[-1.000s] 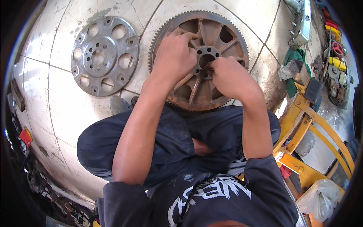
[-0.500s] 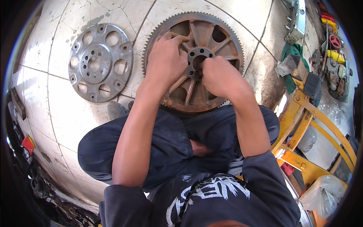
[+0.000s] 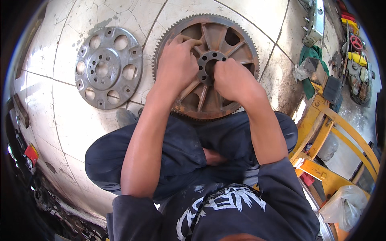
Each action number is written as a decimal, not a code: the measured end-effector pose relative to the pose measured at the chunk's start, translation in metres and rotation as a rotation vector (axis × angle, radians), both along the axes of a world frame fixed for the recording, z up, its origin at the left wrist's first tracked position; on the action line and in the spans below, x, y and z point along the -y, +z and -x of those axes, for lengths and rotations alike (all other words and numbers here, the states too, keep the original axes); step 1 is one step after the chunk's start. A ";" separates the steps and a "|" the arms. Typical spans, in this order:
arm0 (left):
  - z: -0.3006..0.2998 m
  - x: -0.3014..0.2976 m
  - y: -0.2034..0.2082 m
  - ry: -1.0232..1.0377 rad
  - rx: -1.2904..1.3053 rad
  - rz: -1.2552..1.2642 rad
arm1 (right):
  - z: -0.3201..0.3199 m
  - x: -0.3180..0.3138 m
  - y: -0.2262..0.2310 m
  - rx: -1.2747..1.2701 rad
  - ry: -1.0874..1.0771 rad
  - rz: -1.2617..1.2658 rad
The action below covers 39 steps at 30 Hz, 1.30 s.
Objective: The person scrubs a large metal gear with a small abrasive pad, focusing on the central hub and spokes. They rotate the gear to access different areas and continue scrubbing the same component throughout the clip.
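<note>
A rusty toothed flywheel (image 3: 217, 34) with spokes and a bolt-holed hub lies on the floor before my crossed legs. My left hand (image 3: 177, 62) rests over its left part, fingers bent around a spoke near the hub. At the right edge of the hub's centre hole is my right hand (image 3: 233, 78), its fingers curled in and closed. Whatever those fingertips hold, if anything, is hidden behind the hand. To the left lies a thinner grey metal disc (image 3: 90, 54), with round cut-outs and a ring of small bolt holes; neither hand touches it.
Cracked pale tiles (image 3: 60, 116) form the floor. A yellow metal frame (image 3: 321, 134) stands close on my right, with a clear plastic bag (image 3: 345, 205) on it. Beyond it are a green cloth (image 3: 309, 56) and assorted parts. Dark machine parts (image 3: 44, 201) lie at lower left.
The view has shifted very slightly. My right hand has moved a touch at the hub hole; my left hand keeps its place on the flywheel.
</note>
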<state>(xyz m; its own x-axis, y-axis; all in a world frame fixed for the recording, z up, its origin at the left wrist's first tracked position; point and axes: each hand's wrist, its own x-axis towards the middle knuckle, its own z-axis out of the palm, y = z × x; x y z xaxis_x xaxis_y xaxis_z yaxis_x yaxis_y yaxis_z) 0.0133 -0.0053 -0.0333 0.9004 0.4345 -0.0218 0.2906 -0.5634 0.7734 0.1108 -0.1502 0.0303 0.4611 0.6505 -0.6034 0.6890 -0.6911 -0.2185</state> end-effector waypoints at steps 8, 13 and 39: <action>-0.001 0.000 0.006 -0.014 -0.029 0.012 | -0.007 0.000 -0.015 -0.051 0.124 0.026; -0.004 -0.001 0.008 -0.023 -0.046 0.022 | 0.000 0.005 -0.010 -0.147 -0.081 -0.057; -0.002 0.002 0.005 -0.034 -0.012 0.002 | 0.006 0.015 -0.017 -0.226 -0.249 -0.177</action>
<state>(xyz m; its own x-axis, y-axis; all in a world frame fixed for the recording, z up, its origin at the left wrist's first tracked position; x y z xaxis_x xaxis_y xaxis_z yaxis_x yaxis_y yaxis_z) 0.0151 -0.0076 -0.0286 0.9144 0.4036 -0.0331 0.2803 -0.5718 0.7711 0.1046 -0.1649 0.0128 0.4866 0.6386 -0.5962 0.4251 -0.7692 -0.4771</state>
